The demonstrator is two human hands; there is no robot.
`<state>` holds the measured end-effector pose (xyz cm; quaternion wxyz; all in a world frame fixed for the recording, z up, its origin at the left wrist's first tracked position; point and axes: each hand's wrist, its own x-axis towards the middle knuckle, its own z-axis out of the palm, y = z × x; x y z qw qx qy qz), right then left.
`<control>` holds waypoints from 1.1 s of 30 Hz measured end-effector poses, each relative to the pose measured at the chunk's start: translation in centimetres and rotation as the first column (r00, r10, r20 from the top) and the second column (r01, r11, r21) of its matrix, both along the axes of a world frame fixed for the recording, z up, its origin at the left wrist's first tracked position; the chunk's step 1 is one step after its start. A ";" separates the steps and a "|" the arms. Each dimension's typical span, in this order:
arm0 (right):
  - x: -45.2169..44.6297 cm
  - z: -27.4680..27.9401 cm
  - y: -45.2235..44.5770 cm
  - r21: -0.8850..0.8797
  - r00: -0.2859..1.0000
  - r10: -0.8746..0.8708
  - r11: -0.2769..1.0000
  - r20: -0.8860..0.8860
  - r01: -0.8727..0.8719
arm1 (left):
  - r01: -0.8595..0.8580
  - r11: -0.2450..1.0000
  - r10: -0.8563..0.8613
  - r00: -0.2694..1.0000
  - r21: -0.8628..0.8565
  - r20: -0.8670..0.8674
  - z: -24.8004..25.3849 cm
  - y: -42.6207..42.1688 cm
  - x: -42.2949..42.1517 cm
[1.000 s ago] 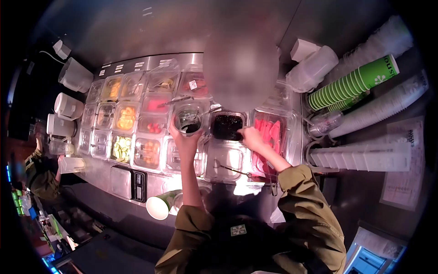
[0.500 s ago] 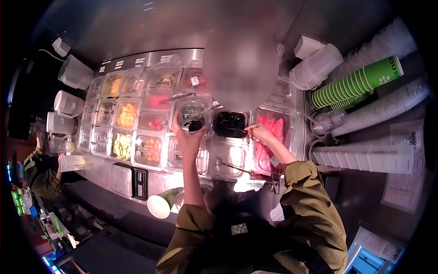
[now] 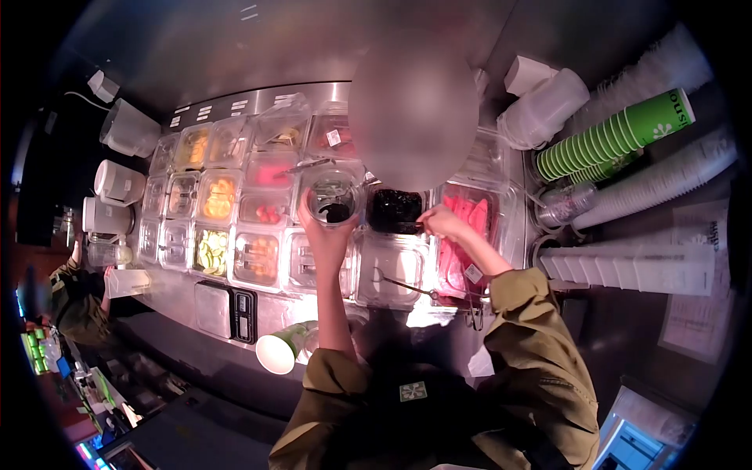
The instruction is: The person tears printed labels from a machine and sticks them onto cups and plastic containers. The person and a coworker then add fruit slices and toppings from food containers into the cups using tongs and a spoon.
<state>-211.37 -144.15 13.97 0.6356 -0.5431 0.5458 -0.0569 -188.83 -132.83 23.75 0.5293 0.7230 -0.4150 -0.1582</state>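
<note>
My left hand (image 3: 325, 233) is wrapped round a clear plastic cup (image 3: 345, 188) with a little dark food at its bottom. Just right of the cup is a container of glossy black food (image 3: 395, 210), possibly jelly or pearls. My right hand (image 3: 445, 222) is closed at that container's right edge, on what looks like the thin handle of a spoon; the rest of it is lost against the black food. Beside my right hand lies a container of red fruit pieces (image 3: 462, 258). A long-handled spoon (image 3: 403, 283) rests on a clear lid (image 3: 392, 262) nearer me.
Lidded tubs of cut fruit (image 3: 218, 196) fill the counter to the left. A scale (image 3: 225, 309) and a tipped green cup (image 3: 278, 347) are at the front edge. Stacked green cups (image 3: 619, 137) stand right. A co-worker's sleeve (image 3: 78, 305) shows far left.
My right hand has shifted slightly left along the edge of the black-food container. The cup in my left hand is tilted a little differently; both hands keep their hold.
</note>
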 end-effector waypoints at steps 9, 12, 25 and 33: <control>-2.9 2.0 -0.6 0.221 0.984 -0.155 0.966 0.084 0.133 | 0.013 0.999 -0.014 0.999 -0.034 -0.034 0.3 -0.2 -0.5; -4.3 2.0 -0.4 0.269 0.948 -0.249 0.944 0.197 0.192 | -0.002 1.000 0.002 1.000 -0.003 -0.003 0.8 -0.2 -0.8; -5.3 15.4 4.3 -0.386 0.960 -0.037 0.911 0.276 0.146 | 0.061 0.997 -0.037 0.914 -0.047 0.403 0.9 -1.7 -1.8; -0.2 17.9 6.1 -0.908 0.879 0.253 0.008 -0.404 -0.419 | 0.092 0.988 -0.086 0.995 -0.127 0.055 1.4 -2.1 -2.2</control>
